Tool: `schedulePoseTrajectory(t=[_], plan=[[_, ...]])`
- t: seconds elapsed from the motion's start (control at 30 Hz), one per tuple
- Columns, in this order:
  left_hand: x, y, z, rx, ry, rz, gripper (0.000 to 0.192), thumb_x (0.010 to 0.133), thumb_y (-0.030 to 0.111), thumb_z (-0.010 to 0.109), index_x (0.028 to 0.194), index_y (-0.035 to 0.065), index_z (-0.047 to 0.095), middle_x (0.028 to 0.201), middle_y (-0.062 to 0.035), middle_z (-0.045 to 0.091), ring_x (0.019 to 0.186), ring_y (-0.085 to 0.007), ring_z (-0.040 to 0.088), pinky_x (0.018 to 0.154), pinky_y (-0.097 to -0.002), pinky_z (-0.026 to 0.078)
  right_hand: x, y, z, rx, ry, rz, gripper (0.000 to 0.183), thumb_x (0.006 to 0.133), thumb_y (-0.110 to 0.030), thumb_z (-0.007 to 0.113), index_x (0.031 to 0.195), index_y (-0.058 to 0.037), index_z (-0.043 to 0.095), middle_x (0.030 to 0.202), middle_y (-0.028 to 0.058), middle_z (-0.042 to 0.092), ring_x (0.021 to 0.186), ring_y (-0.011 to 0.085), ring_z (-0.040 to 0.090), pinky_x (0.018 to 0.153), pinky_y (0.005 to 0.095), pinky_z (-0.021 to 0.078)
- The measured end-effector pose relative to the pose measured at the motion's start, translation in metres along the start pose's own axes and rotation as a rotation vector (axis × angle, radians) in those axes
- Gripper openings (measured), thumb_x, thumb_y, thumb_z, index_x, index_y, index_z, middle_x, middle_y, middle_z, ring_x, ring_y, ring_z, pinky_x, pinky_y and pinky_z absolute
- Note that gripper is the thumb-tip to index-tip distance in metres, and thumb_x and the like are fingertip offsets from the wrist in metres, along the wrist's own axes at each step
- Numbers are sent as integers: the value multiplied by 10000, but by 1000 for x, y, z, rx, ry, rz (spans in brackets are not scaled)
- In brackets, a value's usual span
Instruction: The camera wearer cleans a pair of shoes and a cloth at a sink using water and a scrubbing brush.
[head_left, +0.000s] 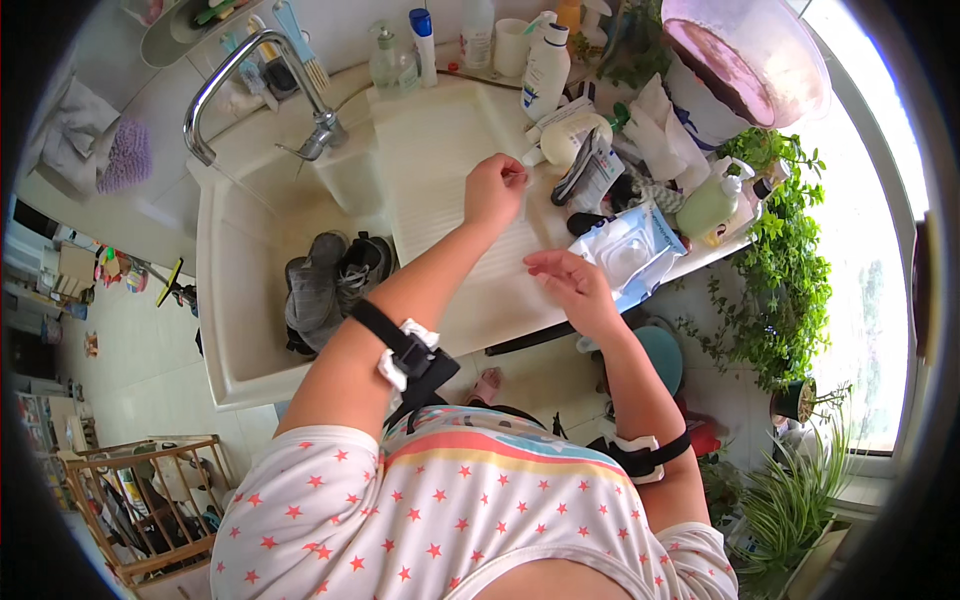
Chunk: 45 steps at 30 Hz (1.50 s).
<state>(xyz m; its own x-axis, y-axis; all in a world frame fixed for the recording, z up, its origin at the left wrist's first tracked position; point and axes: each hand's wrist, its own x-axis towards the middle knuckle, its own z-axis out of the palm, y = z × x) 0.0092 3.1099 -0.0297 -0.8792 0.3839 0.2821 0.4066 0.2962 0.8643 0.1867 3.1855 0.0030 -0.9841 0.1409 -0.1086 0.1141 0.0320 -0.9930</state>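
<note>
My left hand (495, 196) is above the ribbed drainboard (450, 157) of a cream laundry sink, thumb and fingers pinched together. A small translucent piece (529, 177) shows at its fingertips; what it is cannot be made out. My right hand (574, 289) hovers over the drainboard's near right part, fingers slightly curled and holding nothing. Beside it lies a blue and white wipes packet (630, 251) with a plastic lid. Past my left hand are a cream bottle (574, 139) on its side and a grey and white pouch (592, 176). Dark grey shoes (319, 281) sit in the basin (247, 300).
A chrome faucet (319, 135) arches over the basin. Along the back stand a clear pump bottle (390, 60), a white lotion bottle (546, 71) and other toiletries. At right are a green pump bottle (709, 206), a large translucent tub (787, 60) and trailing plants (787, 285) by the window.
</note>
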Motion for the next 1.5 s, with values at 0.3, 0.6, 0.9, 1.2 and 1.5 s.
schedulePoseTrajectory(t=[0.3, 0.6, 0.9, 1.2, 1.5], plan=[[-9, -18, -6, -108, -132, 61, 187, 785, 34, 561, 970, 28, 586, 919, -121, 625, 808, -220, 624, 702, -313, 499, 6, -3, 10, 22, -53, -38, 236, 834, -49, 549, 1062, 10, 547, 988, 66, 590, 943, 149, 559, 853, 277, 434], [-79, -95, -247, 366, 57, -296, 273, 783, 122, 609, 1046, 60, 568, 971, -118, 618, 876, -234, 608, 756, -334, 471, 81, -18, 114, -105, -329, -152, 248, 807, -98, 574, 1039, -11, 569, 965, 80, 610, 886, 155, 577, 845, 293, 446], [-158, -160, -358, 635, -207, -620, 386, 738, 248, 654, 1074, 82, 566, 1119, -135, 546, 1028, -294, 535, 853, -383, 439, 143, 46, 272, -672, -575, -91, 434, 764, -245, 602, 1141, -45, 523, 1184, 151, 496, 1046, 301, 513, 895, 366, 417], [-126, -200, -337, 645, -443, -642, 607, 674, 340, 700, 1129, 17, 461, 1047, -190, 573, 969, -333, 565, 801, -406, 469, 159, 77, 335, -762, -491, 139, 589, 739, -262, 629, 1226, 10, 439, 1265, 210, 427, 1177, 325, 414, 989, 348, 337], [-137, -198, -329, 746, -602, -624, 595, 679, 397, 690, 1079, 20, 462, 996, -163, 582, 940, -314, 584, 777, -427, 471, 151, 103, 345, -704, -505, 291, 621, 753, -282, 616, 1260, 5, 401, 1264, 230, 425, 1181, 330, 411, 981, 356, 342]])
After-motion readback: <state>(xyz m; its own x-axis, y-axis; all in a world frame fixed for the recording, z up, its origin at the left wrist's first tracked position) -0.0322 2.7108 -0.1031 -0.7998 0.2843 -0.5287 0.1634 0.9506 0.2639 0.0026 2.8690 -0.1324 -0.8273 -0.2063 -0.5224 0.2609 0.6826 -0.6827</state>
